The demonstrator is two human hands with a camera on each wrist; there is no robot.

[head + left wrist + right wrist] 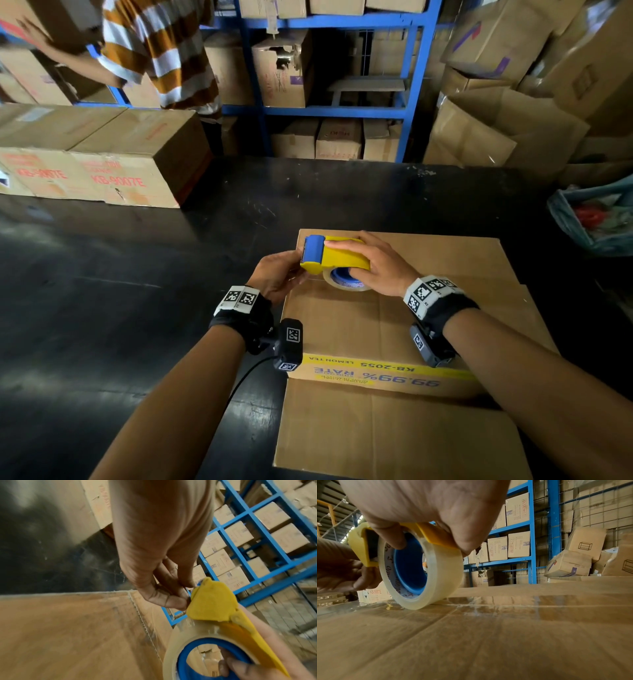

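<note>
A brown cardboard box [428, 308] lies on the black table [137, 274], its top seam shiny with clear tape [505, 600]. On its far left corner stands a yellow tape dispenser [337, 255] with a clear tape roll [342, 279] on a blue core; the roll touches the box top [488, 635]. My right hand [380, 263] grips the dispenser [436, 536] from above, thumb inside the core. My left hand [291, 270] pinches the dispenser's front end [212, 601] between thumb and fingers [171, 601]. Whether it holds the tape's loose end is hidden.
A flat cardboard sheet [394, 435] lies under the box's near side. Long cartons marked KB-9007E [102, 161] sit on the table's far left. A person in a striped shirt [161, 51] stands behind them. Blue shelving [335, 109] with boxes, piled cartons [513, 120] and a blue bag [592, 219] stand beyond.
</note>
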